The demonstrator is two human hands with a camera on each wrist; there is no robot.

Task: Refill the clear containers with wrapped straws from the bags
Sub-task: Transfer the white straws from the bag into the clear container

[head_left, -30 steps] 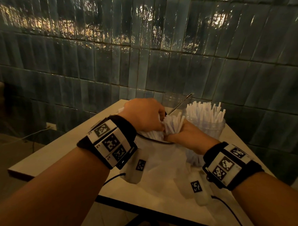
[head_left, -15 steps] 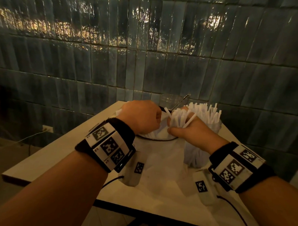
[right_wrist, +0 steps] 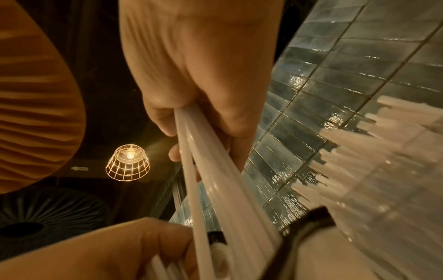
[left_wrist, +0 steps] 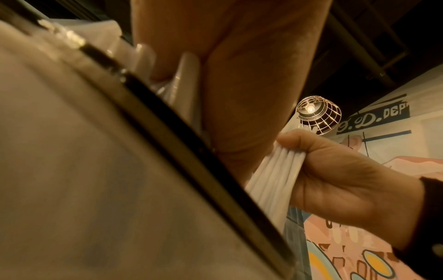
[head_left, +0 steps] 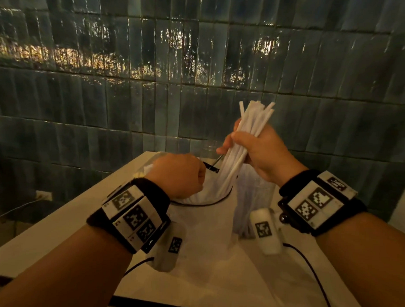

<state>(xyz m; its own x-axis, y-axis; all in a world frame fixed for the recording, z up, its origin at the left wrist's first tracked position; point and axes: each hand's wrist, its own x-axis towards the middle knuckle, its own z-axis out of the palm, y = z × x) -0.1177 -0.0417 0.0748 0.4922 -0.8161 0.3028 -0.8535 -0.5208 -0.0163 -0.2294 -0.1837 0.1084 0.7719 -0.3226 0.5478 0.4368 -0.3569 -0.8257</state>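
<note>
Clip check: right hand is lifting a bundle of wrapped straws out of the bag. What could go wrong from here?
The right hand grips the bundle of wrapped straws mid-length; the tips fan apart, so loose ones may slip out.

The lower ends are still in the bag held by the left hand and might snag its mouth.

The clear container looks full already; more may spill.

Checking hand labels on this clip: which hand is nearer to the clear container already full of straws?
Right. The right hand holds a bundle of wrapped straws above the clear container; the left hand grips the bag's rim off to its left.
</note>
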